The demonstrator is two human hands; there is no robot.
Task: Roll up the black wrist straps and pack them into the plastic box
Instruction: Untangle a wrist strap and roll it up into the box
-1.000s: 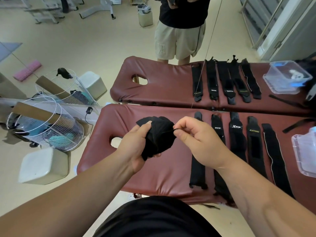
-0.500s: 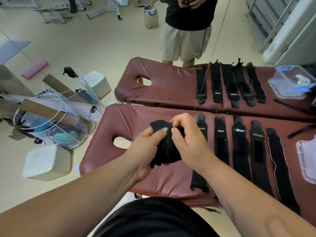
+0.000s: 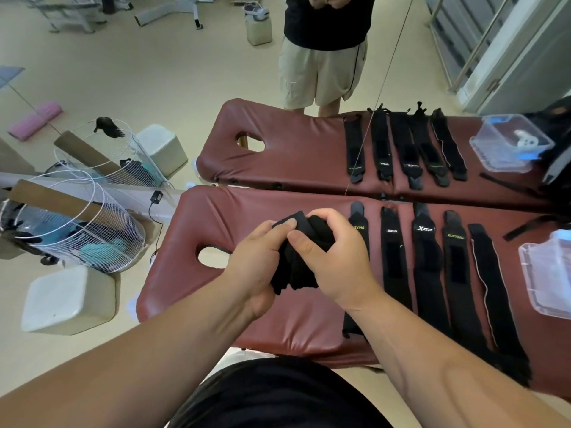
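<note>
Black wrist straps (image 3: 425, 257) — eleven: five flat on each of two tables (image 3: 278, 156), one bundled. Plastic boxes (image 3: 500, 160) — two. Wire baskets (image 3: 92, 236) two.

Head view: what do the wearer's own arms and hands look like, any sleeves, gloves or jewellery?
The left hand and right hand are bare: no gloves, rings or watch show. The left forearm and right forearm are uncovered down to the frame edge, with no sleeve in view. A black top shows at the bottom.
</note>
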